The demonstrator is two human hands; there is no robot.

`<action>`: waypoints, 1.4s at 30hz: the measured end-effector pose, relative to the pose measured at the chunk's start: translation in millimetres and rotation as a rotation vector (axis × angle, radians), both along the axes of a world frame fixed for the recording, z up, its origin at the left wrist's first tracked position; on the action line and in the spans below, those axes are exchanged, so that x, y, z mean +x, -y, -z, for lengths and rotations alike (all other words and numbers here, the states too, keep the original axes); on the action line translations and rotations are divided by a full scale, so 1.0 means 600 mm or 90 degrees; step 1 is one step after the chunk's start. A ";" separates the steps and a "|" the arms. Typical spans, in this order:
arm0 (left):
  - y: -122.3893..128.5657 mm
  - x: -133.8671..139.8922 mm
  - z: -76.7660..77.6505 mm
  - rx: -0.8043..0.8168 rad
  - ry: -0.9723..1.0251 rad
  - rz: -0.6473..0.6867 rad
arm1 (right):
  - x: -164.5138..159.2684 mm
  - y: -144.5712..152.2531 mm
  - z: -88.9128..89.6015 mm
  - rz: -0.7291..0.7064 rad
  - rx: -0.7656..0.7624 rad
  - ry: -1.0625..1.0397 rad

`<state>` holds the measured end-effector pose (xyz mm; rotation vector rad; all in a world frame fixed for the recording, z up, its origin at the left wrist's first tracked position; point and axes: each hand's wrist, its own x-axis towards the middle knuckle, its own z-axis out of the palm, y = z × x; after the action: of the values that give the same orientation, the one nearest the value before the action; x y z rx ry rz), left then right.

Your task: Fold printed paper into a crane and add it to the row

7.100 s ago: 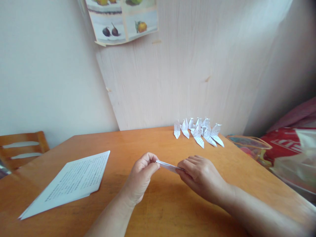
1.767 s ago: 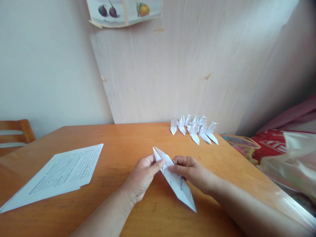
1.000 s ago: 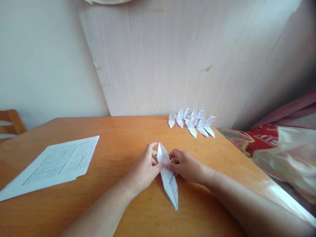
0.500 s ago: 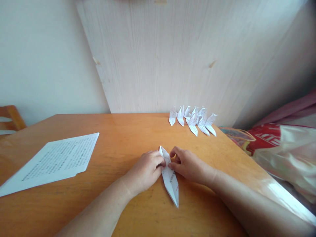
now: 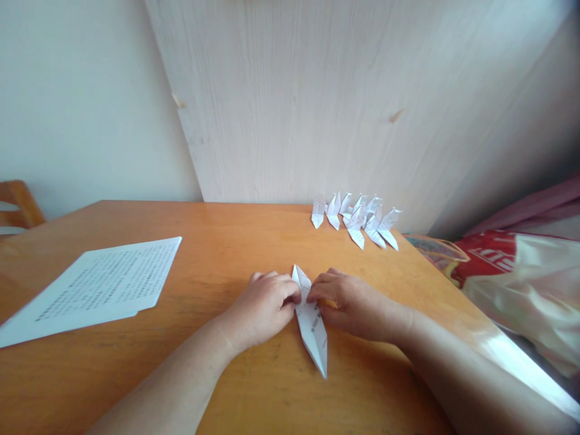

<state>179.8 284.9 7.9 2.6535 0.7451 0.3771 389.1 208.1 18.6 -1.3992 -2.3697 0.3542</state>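
Folded paper (image 5: pixel 313 335) lies, in the head view, between both hands at the near middle of the table (image 5: pixel 235 241), one point far, the other near. For a clean crease, I think both edges should stay even and the pressure light (thin paper can wrinkle easily). Left hand (image 5: pixel 265 305) seems to pinch its left edge, knuckles up; right hand (image 5: pixel 356 305) bends its fingers at the right edge, but whether they grip, I cannot tell.

Probably a home, wooden table (image 5: pixel 244 235), slatted wooden chair (image 5: pixel 26 204), plain pale wall (image 5: pixel 81 90), wood-grain panel (image 5: pixel 290 103), red bag (image 5: pixel 487 254) alongside.
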 end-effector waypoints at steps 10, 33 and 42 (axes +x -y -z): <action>0.001 -0.005 -0.010 -0.024 -0.011 0.000 | 0.004 0.005 -0.011 -0.010 -0.068 0.004; 0.004 -0.010 -0.026 -0.068 -0.026 0.027 | -0.005 0.017 -0.021 0.007 -0.050 0.062; 0.004 -0.010 -0.019 -0.050 -0.036 0.030 | -0.010 0.017 -0.013 0.019 -0.032 0.066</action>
<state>174.1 282.2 19.4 2.6116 0.6990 0.2566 383.0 197.8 26.3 -1.5089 -2.4344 0.3429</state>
